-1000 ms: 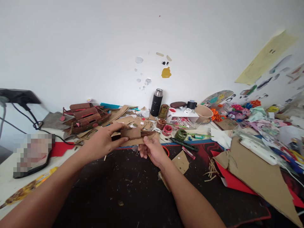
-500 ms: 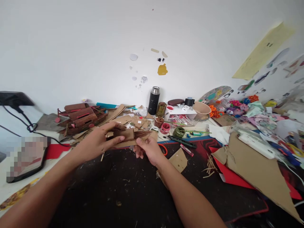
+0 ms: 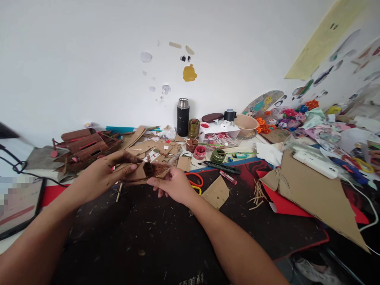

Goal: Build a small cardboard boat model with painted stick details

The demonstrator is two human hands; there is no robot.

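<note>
Both hands hold a small cardboard boat model [image 3: 158, 171] above the front part of the desk, its hollow inside stained dark brown. My left hand [image 3: 117, 170] grips its left end, thumb on a folded cardboard piece and fingers curled behind. At the other end, my right hand [image 3: 173, 185] pinches the tapered tip with the thumb on the near side. Beyond the left hand stand brown-painted cardboard boats [image 3: 89, 146] with red parts. Cardboard scraps [image 3: 166, 148] lie behind the model. Scissors [image 3: 196, 182] with orange and yellow handles rest beside the right wrist, partly hidden.
Open paint jars, brown [image 3: 191, 145], red [image 3: 200, 152] and green [image 3: 218, 155], stand behind the right hand, near a black flask [image 3: 183, 118]. A black utility knife [image 3: 223, 167] lies before them. Large cardboard [image 3: 317, 198] covers the right side of the dark mat [image 3: 142, 245].
The view has shifted right and slightly down. The boat model has turned in my hands so that more of its dark hollow shows. Both hands keep hold of it.
</note>
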